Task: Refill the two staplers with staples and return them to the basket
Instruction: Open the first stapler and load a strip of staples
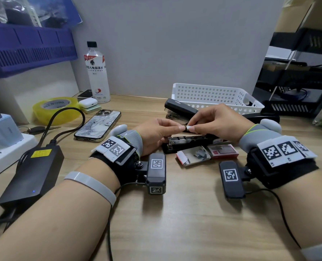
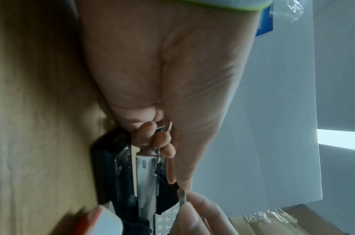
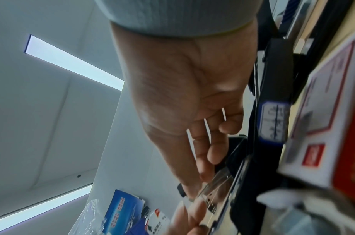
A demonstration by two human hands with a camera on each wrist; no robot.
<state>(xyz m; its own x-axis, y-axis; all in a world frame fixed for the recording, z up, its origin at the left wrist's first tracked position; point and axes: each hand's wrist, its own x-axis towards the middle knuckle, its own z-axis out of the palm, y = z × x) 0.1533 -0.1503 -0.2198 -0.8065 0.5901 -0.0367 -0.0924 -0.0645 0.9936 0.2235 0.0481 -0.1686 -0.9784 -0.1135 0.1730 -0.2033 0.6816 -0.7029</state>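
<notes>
Staples [image 1: 186, 127], a short strip, sit pinched between your two hands just above the open stapler [image 1: 186, 143] on the tabletop [image 1: 175, 213]. Your left hand [image 1: 156, 132] has thumb and forefinger closed on one end of the strip; your right hand [image 1: 216, 122] has its grip clamped on the other end. Below them the stapler lies with its metal channel bared, and the second stapler [image 1: 180, 110] rests behind it, touching the front of the white basket [image 1: 212, 95], which holds neither stapler.

Such a strip is probably light and stiff but brittle: it will likely snap along its glued joints if bent, so hold it by its long sides and keep it level as it goes into the channel. Both staplers look heavy and rigid; take them round the body.

An open staple box [image 1: 193, 156] with loose pieces and a red box [image 1: 223, 151] lie just in front of the stapler. Your hands hide most of the strip, and both wrist views are blurred, so its length and which way it faces cannot be made out.
</notes>
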